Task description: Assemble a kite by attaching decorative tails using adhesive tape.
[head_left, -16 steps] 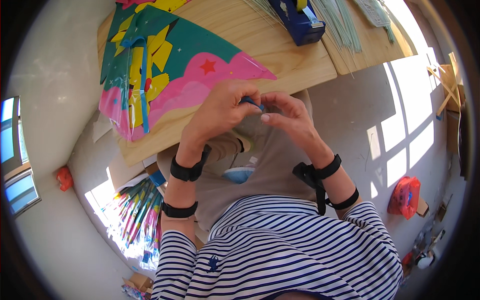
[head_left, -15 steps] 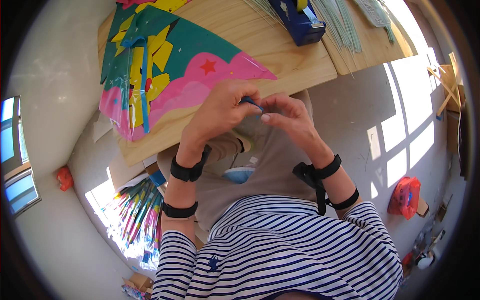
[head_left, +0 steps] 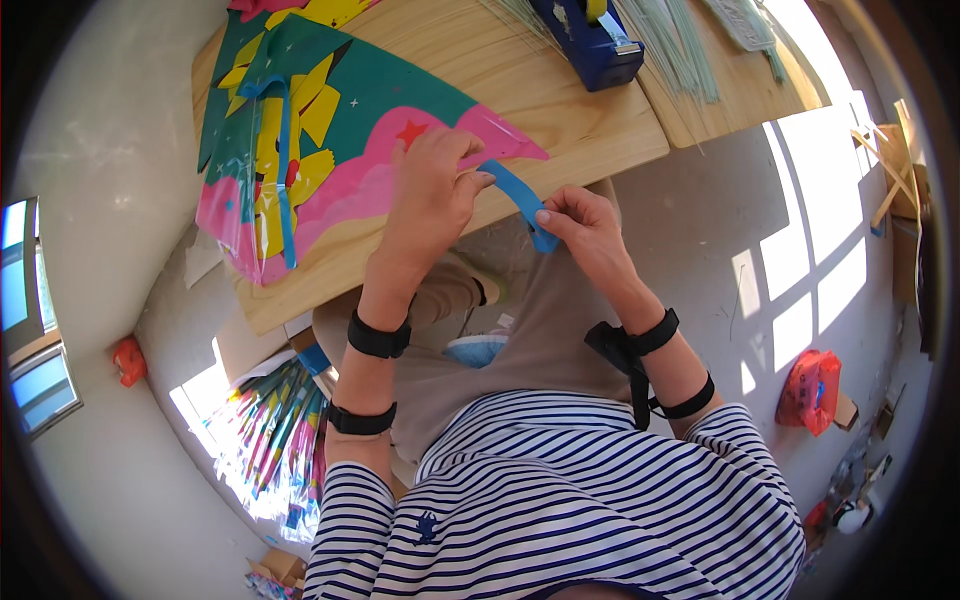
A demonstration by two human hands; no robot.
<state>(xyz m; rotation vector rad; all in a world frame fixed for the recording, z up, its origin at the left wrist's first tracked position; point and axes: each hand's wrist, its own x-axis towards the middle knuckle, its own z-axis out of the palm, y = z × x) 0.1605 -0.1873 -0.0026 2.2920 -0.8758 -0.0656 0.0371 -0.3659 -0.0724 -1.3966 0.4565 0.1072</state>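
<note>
A short blue strip is stretched between my two hands just off the near edge of the wooden table. My left hand pinches the strip's upper end, resting against the pink tip of a colourful kite that lies flat on the table. My right hand grips the strip's lower end, below the table edge. The kite is green, pink and yellow, with a red star and a blue ribbon across it.
A blue tape dispenser stands at the table's far side beside a bundle of thin pale rods. A pile of packaged kites lies on the floor at lower left. A red bag sits on the floor at right.
My hands, close together on the small blue piece before, have drawn apart, and the blue strip now shows stretched between them. My left hand has risen onto the kite's tip.
</note>
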